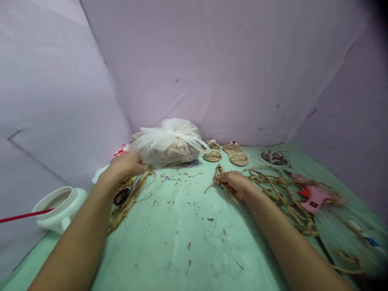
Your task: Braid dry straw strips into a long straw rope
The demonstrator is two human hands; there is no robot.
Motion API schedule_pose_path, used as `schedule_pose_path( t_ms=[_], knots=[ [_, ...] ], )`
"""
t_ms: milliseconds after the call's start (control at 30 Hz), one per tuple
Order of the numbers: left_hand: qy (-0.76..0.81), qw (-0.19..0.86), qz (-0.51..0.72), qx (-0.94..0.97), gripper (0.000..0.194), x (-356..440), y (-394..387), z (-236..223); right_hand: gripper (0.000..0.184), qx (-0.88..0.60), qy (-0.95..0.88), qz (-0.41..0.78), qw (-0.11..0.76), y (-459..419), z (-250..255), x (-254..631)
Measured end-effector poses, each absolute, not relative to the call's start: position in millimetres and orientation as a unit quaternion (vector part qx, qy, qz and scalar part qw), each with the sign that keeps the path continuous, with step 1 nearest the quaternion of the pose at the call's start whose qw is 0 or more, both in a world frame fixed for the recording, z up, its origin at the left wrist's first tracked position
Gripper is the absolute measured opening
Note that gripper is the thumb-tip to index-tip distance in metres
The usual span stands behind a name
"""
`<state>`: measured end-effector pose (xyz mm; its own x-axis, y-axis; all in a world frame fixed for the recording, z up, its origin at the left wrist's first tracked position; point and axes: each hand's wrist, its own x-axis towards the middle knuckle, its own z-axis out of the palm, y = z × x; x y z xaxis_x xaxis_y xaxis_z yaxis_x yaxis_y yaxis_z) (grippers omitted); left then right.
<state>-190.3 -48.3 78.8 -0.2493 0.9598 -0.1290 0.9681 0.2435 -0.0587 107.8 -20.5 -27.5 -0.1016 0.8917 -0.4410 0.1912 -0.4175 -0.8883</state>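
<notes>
My right hand [233, 182] pinches a short braided piece of dried plant fibre [218, 170], whose loose strands stick out on both sides of the fingers. My left hand [126, 163] is closed, above a bundle of dried fibre strips [125, 214] on the left. Whatever its fingers may hold is hidden. A pair of scissors with black handles [121, 196] lies on that bundle, just below the left hand. To the right of my right hand is a loose pile of twisted fibre cord [277, 194].
A knotted white plastic bag [169, 141] stands by the back wall. Beside it are small woven slippers [236, 155] and a bowl of small pieces [274, 158]. A pink glue gun [315, 199] lies right; a white pot [68, 206] with a red stick stands left. Scraps litter the green tabletop [169, 250].
</notes>
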Motion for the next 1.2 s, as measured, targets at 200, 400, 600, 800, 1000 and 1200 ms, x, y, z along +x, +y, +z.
schedule_pose_path(
  t_ms=[200,400,600,800,1000,1200],
  knots=[
    [0.818,0.038,-0.095,0.566,0.018,-204.4,-57.1,36.0,0.02,-0.604,-0.451,0.594,0.281,-18.2,-29.0,109.0],
    [0.797,0.095,0.002,0.597,0.008,-200.3,-61.3,37.4,0.021,-0.591,-0.453,0.606,0.279,-18.3,-28.2,110.0],
    [0.616,0.433,0.198,0.628,0.015,-168.8,-60.7,67.7,0.017,-0.595,-0.451,0.601,0.284,-19.7,-25.3,109.8],
    [0.616,0.443,0.183,0.625,0.008,-67.3,-34.9,41.3,0.013,-0.579,-0.46,0.6,0.305,-20.4,-28.3,111.5],
    [0.639,0.461,0.137,0.6,0.005,-19.5,-10.3,3.1,0.01,-0.567,-0.455,0.614,0.306,-18.8,-28.3,112.6],
    [0.581,0.561,0.167,0.566,0.006,-28.2,-2.6,-7.4,0.01,-0.566,-0.452,0.616,0.31,-18.2,-28.2,112.8]
  ],
)
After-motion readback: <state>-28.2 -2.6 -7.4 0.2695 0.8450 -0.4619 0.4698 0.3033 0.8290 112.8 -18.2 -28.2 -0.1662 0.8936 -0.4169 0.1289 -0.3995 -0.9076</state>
